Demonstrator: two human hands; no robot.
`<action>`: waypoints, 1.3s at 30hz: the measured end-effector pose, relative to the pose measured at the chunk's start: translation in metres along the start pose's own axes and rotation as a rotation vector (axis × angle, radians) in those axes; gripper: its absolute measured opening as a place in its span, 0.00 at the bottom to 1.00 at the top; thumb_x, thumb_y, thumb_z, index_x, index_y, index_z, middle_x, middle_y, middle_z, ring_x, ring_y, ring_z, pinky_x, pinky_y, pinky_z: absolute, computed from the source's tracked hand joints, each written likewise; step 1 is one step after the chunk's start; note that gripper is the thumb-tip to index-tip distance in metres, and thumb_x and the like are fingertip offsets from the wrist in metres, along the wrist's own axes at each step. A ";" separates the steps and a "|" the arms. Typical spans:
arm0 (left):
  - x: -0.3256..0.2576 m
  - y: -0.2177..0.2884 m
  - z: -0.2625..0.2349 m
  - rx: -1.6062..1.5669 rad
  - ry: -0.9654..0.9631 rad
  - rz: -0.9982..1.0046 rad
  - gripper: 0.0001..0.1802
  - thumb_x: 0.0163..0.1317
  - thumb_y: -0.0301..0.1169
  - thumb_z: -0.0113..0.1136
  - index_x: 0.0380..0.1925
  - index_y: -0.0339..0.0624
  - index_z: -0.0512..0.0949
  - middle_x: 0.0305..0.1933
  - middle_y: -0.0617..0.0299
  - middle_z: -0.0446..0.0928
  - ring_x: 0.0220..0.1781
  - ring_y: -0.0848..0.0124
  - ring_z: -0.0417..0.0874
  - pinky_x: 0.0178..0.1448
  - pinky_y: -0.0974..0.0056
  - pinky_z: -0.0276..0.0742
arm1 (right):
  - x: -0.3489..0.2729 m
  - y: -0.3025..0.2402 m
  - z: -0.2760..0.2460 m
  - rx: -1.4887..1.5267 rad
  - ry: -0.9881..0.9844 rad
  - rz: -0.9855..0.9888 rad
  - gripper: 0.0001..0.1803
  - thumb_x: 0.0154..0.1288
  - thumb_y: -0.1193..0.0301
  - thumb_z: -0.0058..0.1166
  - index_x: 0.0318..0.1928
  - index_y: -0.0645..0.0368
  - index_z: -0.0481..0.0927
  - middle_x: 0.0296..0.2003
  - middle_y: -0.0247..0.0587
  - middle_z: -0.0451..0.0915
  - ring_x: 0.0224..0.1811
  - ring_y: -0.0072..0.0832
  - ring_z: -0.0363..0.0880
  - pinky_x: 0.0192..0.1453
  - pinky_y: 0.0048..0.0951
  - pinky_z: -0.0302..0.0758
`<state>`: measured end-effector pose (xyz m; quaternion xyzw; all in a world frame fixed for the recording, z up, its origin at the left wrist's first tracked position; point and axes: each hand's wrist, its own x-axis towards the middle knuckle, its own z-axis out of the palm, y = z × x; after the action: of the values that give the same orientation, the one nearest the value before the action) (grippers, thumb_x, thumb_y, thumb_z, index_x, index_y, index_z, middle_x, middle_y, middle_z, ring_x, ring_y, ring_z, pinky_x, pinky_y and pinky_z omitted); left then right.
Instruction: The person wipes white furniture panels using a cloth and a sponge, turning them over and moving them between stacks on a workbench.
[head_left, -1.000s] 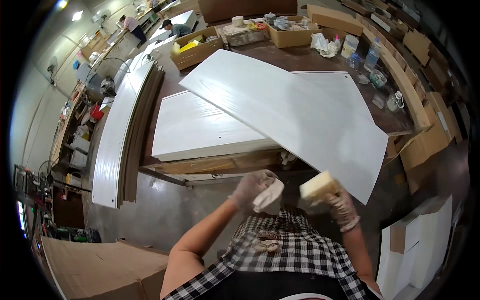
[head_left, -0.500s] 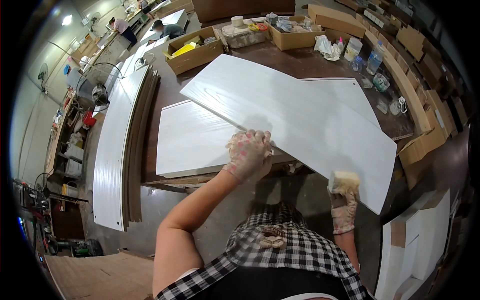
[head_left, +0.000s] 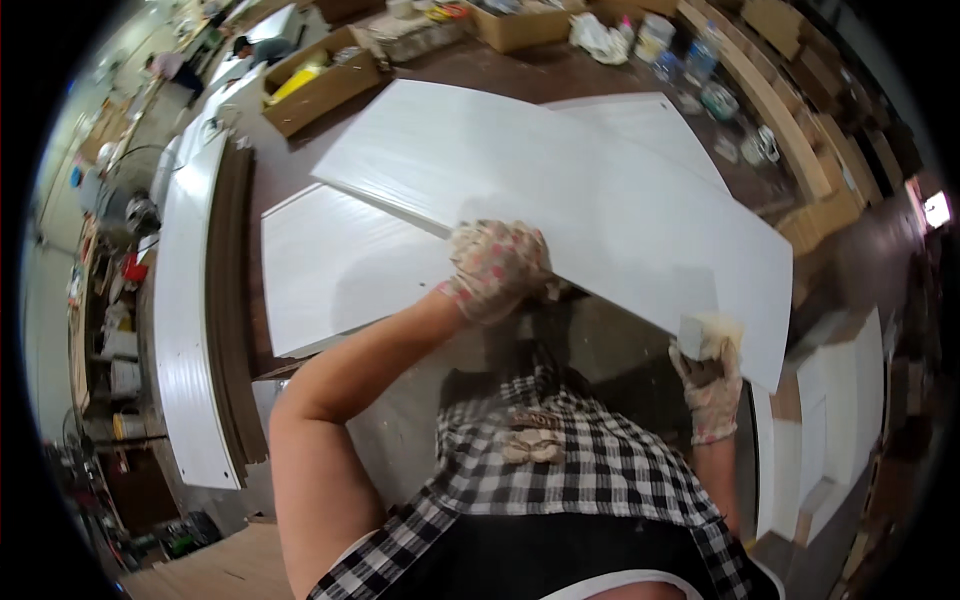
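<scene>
The white panel looks smooth and glossy, the apron woven cloth, the box matt cardboard.

There are two hands: left hand at the clock's centre, right hand at four. One pale block is at three. I count two open boxes, at eleven and twelve, and at least two people, at ten and eleven.
</scene>
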<state>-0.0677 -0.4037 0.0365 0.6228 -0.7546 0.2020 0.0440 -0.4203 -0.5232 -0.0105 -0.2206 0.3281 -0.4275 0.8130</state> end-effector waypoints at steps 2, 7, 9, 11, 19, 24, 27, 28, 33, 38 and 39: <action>0.006 0.005 -0.001 0.086 -0.263 -0.107 0.25 0.56 0.35 0.51 0.51 0.29 0.70 0.46 0.43 0.76 0.41 0.53 0.80 0.44 0.50 0.76 | -0.005 -0.015 0.022 -0.019 -0.019 0.046 0.26 0.67 0.62 0.52 0.61 0.60 0.64 0.58 0.49 0.70 0.60 0.47 0.70 0.59 0.57 0.73; 0.008 0.009 0.000 0.196 -0.187 -0.068 0.21 0.55 0.33 0.54 0.49 0.33 0.72 0.47 0.50 0.75 0.44 0.59 0.79 0.49 0.54 0.74 | -0.008 -0.030 0.041 -0.161 0.046 -0.029 0.30 0.65 0.58 0.53 0.61 0.62 0.64 0.56 0.51 0.72 0.57 0.48 0.74 0.55 0.52 0.77; 0.011 0.013 -0.001 0.149 -0.146 -0.048 0.21 0.55 0.32 0.54 0.48 0.34 0.72 0.47 0.51 0.74 0.45 0.60 0.79 0.49 0.54 0.74 | -0.006 -0.034 0.038 -0.199 0.053 -0.033 0.31 0.65 0.56 0.53 0.61 0.62 0.65 0.56 0.49 0.73 0.55 0.46 0.75 0.53 0.51 0.78; 0.014 0.021 -0.005 0.083 -0.133 -0.089 0.22 0.50 0.32 0.59 0.47 0.39 0.75 0.45 0.55 0.76 0.43 0.62 0.79 0.48 0.56 0.73 | -0.002 -0.038 0.030 -0.214 0.085 -0.033 0.31 0.65 0.56 0.52 0.61 0.62 0.65 0.55 0.50 0.73 0.55 0.45 0.76 0.53 0.50 0.78; -0.018 0.080 0.007 -1.439 -0.308 -0.626 0.18 0.58 0.33 0.63 0.46 0.35 0.78 0.34 0.59 0.83 0.34 0.71 0.83 0.38 0.67 0.80 | 0.031 -0.033 -0.025 -0.149 0.241 -0.003 0.27 0.61 0.60 0.59 0.57 0.61 0.69 0.51 0.47 0.75 0.50 0.42 0.77 0.51 0.50 0.79; -0.049 0.077 0.085 -2.658 -0.121 -0.996 0.16 0.66 0.31 0.54 0.50 0.32 0.73 0.40 0.53 0.80 0.37 0.72 0.83 0.38 0.75 0.82 | 0.033 -0.040 -0.024 -0.155 0.230 0.002 0.27 0.60 0.61 0.59 0.57 0.60 0.70 0.53 0.45 0.74 0.54 0.41 0.75 0.52 0.51 0.78; -0.054 0.080 0.121 -2.921 0.312 -0.827 0.16 0.69 0.30 0.48 0.54 0.35 0.70 0.45 0.52 0.78 0.45 0.65 0.83 0.44 0.68 0.85 | 0.038 -0.043 -0.025 -0.182 0.225 0.012 0.27 0.61 0.60 0.59 0.56 0.60 0.70 0.52 0.44 0.75 0.53 0.41 0.76 0.52 0.51 0.78; -0.039 0.080 0.102 -2.758 0.335 -1.060 0.17 0.69 0.30 0.48 0.55 0.36 0.70 0.46 0.53 0.78 0.47 0.64 0.82 0.45 0.65 0.85 | 0.038 -0.045 -0.029 -0.180 0.222 0.014 0.27 0.61 0.60 0.59 0.56 0.60 0.70 0.52 0.44 0.75 0.52 0.41 0.77 0.52 0.51 0.78; -0.041 0.095 0.092 -1.918 0.262 -0.835 0.23 0.61 0.23 0.55 0.57 0.34 0.66 0.47 0.57 0.75 0.46 0.66 0.80 0.48 0.64 0.82 | 0.062 -0.050 -0.014 -0.326 0.226 0.013 0.29 0.60 0.57 0.58 0.57 0.59 0.69 0.50 0.45 0.75 0.50 0.39 0.77 0.51 0.46 0.78; -0.025 0.098 0.081 -2.946 0.554 -0.715 0.16 0.59 0.30 0.59 0.46 0.36 0.71 0.39 0.59 0.76 0.43 0.67 0.78 0.42 0.61 0.79 | 0.118 -0.060 0.005 -0.354 -0.029 0.036 0.30 0.62 0.56 0.56 0.59 0.58 0.67 0.53 0.46 0.73 0.53 0.42 0.75 0.55 0.45 0.74; -0.023 0.094 0.077 -2.015 0.161 -0.715 0.13 0.59 0.32 0.58 0.42 0.40 0.71 0.38 0.58 0.76 0.41 0.66 0.77 0.41 0.61 0.78 | 0.124 -0.061 0.004 -0.320 -0.020 0.070 0.30 0.62 0.56 0.56 0.60 0.59 0.66 0.52 0.47 0.73 0.52 0.43 0.76 0.55 0.45 0.74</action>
<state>-0.1387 -0.3965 -0.0646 0.4693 -0.3424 -0.4978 0.6440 -0.3988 -0.6599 -0.0120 -0.3395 0.3916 -0.3389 0.7852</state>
